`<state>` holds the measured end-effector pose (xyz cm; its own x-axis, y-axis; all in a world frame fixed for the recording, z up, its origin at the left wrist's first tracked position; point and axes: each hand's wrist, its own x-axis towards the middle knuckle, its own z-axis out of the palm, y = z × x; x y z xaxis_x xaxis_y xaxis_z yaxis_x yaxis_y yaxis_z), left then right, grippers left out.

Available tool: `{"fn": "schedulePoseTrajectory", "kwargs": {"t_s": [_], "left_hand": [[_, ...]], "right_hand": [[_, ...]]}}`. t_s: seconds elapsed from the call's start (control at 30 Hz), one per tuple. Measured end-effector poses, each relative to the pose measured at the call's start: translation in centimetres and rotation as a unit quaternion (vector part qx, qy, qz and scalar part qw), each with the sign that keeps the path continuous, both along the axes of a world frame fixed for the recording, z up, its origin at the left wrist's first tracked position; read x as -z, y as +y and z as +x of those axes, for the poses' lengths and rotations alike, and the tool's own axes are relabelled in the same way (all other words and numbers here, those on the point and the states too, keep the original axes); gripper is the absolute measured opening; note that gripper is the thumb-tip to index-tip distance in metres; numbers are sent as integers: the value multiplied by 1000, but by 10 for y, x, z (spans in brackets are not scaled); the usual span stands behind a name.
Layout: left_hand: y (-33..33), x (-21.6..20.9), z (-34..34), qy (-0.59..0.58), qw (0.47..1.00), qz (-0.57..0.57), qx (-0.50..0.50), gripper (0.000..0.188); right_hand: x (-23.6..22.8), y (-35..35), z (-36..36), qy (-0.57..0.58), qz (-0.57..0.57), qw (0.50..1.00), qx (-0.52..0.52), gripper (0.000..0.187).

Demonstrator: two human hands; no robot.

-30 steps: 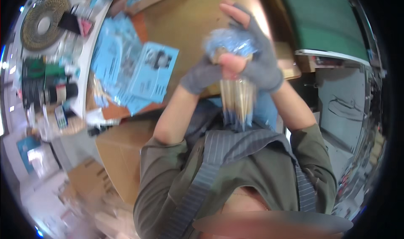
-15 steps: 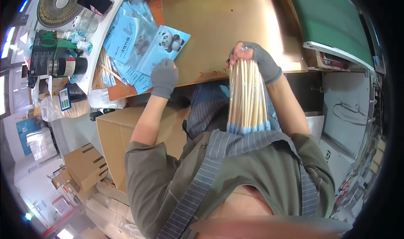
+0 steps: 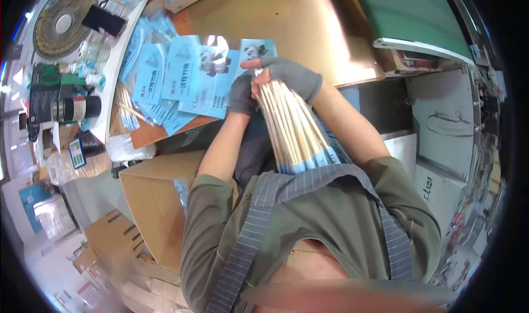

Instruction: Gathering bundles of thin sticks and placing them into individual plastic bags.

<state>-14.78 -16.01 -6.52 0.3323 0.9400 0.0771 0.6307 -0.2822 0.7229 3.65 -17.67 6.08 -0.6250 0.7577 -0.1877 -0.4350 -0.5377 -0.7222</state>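
Observation:
In my right hand (image 3: 295,79), which wears a grey fingerless glove, the top of a bundle of pale wooden chopsticks (image 3: 295,123) is gripped. Clear plastic wraps the bundle; its blue lower ends hang against my apron. My left hand (image 3: 242,95), gloved alike, is up against the right one at the bundle's top, its fingers mostly hidden. Just above both hands rises a blue panda-printed bag (image 3: 258,48), which appears to be in my left hand. Left of it, more flat blue bags (image 3: 184,65) lie overlapped on the table corner.
The brown table board (image 3: 253,15) stretches ahead. Loose chopsticks (image 3: 128,106) lie by the bags. A white shelf at left carries a fan (image 3: 63,21), a phone (image 3: 103,21) and a black flask (image 3: 77,109). An open cardboard box (image 3: 146,203) stands below; a green-topped surface (image 3: 402,12) is at right.
My left hand has moved right from the bag pile to the bundle, and a panda bag has shifted right with it. My right hand has brought the chopsticks leftward and tilted them.

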Motion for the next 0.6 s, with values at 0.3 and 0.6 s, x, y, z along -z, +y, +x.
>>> {"fn": "schedulePoseTrajectory", "kwargs": {"t_s": [0.3,0.6], "left_hand": [[-34,-85,65,-127,965,218,-76,23],[-94,-123,32,-66,950,281,117,28]], "right_hand": [[37,-9,30,-145,-99,981,88,24],[13,-120,36,8,-82,983,163,43]]}}
